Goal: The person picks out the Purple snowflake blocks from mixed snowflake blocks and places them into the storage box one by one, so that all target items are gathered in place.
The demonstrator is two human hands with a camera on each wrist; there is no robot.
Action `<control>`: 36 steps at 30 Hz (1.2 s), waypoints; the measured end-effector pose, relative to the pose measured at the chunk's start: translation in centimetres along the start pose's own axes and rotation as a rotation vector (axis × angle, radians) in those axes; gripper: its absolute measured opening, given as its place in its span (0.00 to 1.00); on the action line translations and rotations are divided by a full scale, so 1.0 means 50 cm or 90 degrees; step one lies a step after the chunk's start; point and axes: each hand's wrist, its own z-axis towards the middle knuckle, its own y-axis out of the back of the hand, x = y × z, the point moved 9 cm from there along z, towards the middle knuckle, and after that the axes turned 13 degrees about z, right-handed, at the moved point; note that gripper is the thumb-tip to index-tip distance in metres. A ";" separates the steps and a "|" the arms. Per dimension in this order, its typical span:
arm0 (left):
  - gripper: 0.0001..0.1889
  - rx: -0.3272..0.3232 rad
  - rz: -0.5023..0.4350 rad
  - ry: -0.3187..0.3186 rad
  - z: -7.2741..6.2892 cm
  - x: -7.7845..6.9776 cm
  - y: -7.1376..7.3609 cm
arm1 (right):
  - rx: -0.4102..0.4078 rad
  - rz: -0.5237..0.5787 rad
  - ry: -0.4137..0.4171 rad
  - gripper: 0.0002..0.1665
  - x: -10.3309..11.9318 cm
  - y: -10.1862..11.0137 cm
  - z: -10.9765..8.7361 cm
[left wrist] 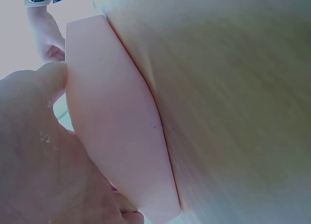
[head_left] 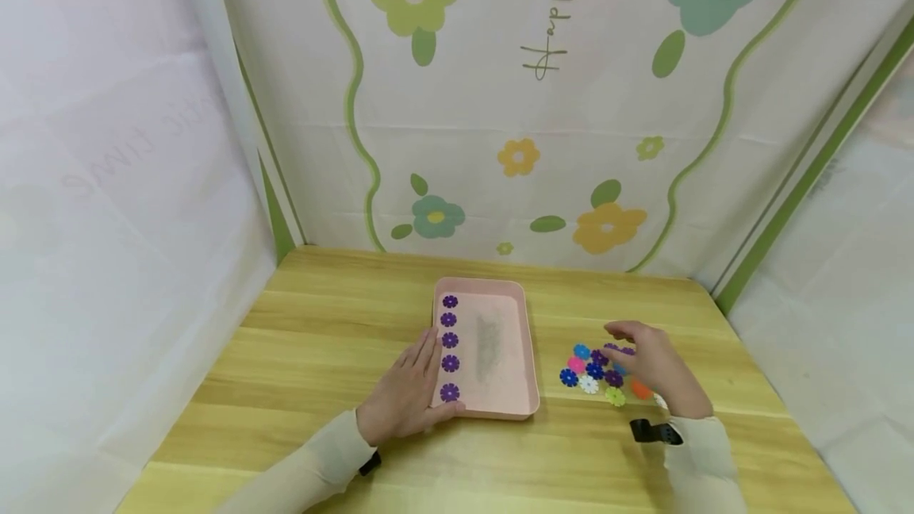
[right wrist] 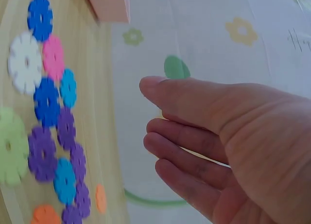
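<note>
Hovering at lower right, right hand (head_left: 655, 365), loosely curved, is holding nothing over scattered flower discs (head_left: 613, 378). Left hand (head_left: 403, 395), fingers straight, is resting against pink tray (head_left: 512, 349), lower centre; purple discs (head_left: 450, 363) are lining its left side. Discs are looking light, stiff, maybe slippery; rims probably suiting a pinch.

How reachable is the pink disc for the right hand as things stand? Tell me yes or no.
Likely yes: the right hand hovers empty near the pink disc, and nothing seems to lie over it.
</note>
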 end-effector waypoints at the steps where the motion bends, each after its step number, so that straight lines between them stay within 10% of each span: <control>1: 0.55 -0.004 0.000 0.000 0.001 0.001 0.002 | -0.003 -0.005 -0.005 0.26 -0.008 0.008 -0.001; 15: 0.56 0.000 -0.022 0.005 0.006 0.015 -0.005 | 0.016 -0.025 -0.102 0.29 -0.119 0.035 -0.009; 36: 0.56 0.008 -0.019 -0.006 0.001 0.010 -0.014 | 0.024 0.006 -0.094 0.21 -0.180 -0.004 -0.012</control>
